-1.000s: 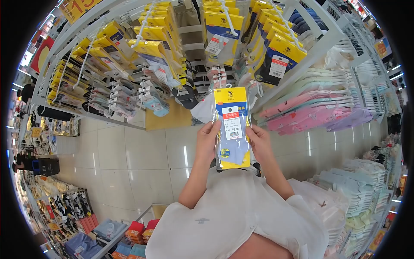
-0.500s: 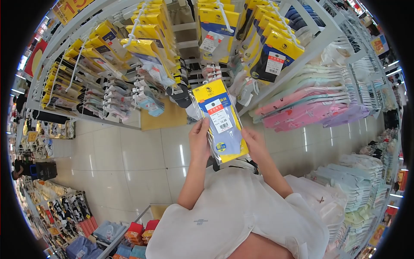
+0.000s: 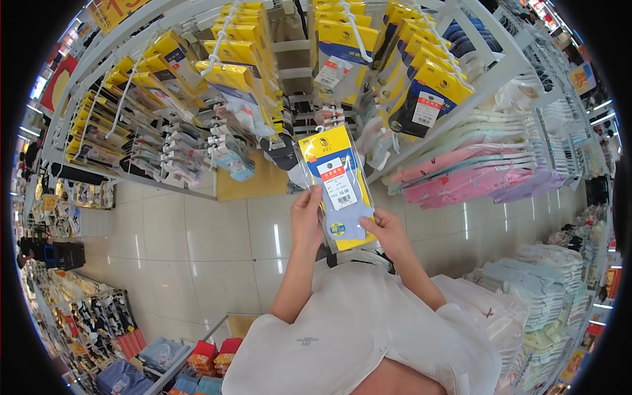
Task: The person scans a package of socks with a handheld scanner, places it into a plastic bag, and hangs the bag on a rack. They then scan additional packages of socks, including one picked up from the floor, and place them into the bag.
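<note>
A pack of socks point(image 3: 347, 214), light blue inside clear plastic with a yellow and blue card, is held up in front of my body. Its white and red price tag point(image 3: 338, 184) faces me and reads 10.00. My left hand point(image 3: 307, 217) grips the pack's left edge, thumb on the front. At the lower right, my right hand point(image 3: 388, 232) pinches the plastic, with thumb and fingertips over the front beside the socks. The fingers behind the pack are hidden.
Ahead stands a white rack with hanging yellow sock packs point(image 3: 237, 79) and small socks point(image 3: 230, 158). Pink clothes point(image 3: 454, 184) hang at the right, pale folded-looking garments point(image 3: 540, 283) lower right. A tiled floor point(image 3: 217, 230) lies left; red packs point(image 3: 204, 355) sit bottom left.
My right hand has shifted left from the pack's edge onto its lower front. The rack appears slightly lower and further right as the view has moved.
</note>
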`<state>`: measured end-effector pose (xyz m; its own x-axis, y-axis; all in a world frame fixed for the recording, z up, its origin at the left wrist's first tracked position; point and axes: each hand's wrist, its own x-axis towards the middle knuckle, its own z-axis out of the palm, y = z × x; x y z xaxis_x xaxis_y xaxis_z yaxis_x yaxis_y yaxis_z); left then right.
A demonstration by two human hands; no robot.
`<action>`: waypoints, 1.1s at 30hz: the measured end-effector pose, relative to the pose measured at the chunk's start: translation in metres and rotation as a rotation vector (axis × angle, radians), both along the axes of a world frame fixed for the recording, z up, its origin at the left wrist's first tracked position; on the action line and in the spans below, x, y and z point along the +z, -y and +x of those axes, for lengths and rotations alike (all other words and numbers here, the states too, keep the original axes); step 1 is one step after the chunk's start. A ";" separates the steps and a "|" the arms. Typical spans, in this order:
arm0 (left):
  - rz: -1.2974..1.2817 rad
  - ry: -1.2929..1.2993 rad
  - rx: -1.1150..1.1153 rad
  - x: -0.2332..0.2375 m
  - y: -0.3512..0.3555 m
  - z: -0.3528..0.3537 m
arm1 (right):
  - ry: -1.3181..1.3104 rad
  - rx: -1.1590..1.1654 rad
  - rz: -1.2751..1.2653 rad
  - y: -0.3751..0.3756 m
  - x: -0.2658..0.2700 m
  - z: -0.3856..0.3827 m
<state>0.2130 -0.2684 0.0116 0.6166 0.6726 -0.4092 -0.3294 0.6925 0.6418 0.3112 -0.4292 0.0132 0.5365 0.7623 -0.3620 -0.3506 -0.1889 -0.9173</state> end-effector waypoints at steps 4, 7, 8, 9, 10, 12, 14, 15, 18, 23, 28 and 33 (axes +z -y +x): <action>-0.001 0.005 -0.021 0.000 -0.002 -0.004 | -0.008 -0.020 0.018 -0.001 -0.006 -0.002; 0.024 0.000 -0.053 -0.005 -0.004 -0.007 | -0.033 -0.058 0.035 -0.004 -0.004 -0.003; 0.048 0.006 -0.084 -0.005 -0.004 -0.009 | -0.035 -0.074 0.030 -0.006 -0.002 -0.005; 0.071 0.011 -0.116 -0.006 -0.005 -0.011 | -0.036 -0.091 0.025 -0.008 0.002 -0.006; 0.078 -0.001 -0.136 -0.010 -0.004 -0.012 | -0.037 -0.107 0.020 -0.009 0.003 -0.007; 0.089 -0.024 -0.175 -0.021 -0.003 -0.017 | -0.023 -0.099 0.000 -0.007 -0.001 -0.008; 0.083 -0.043 -0.236 -0.027 -0.003 -0.024 | -0.012 -0.087 -0.015 -0.007 -0.003 -0.007; 0.075 -0.056 -0.267 -0.030 0.000 -0.028 | -0.013 -0.079 -0.023 -0.006 -0.004 -0.008; 0.045 -0.041 -0.281 -0.035 0.006 -0.033 | -0.012 -0.072 -0.048 -0.007 -0.008 -0.009; 0.024 -0.034 -0.283 -0.039 0.004 -0.035 | -0.025 -0.089 -0.070 -0.012 -0.011 -0.012; 0.008 -0.036 -0.281 -0.045 -0.001 -0.031 | -0.042 -0.132 -0.086 -0.021 -0.009 -0.012; 0.025 -0.023 -0.301 -0.062 -0.003 -0.031 | 0.046 -0.096 -0.152 -0.019 -0.017 -0.009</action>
<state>0.1822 -0.2650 -0.0500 0.7806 0.4710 -0.4109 -0.0967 0.7405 0.6651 0.3018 -0.4103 -0.0037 0.6225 0.6454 -0.4426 -0.3320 -0.2943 -0.8962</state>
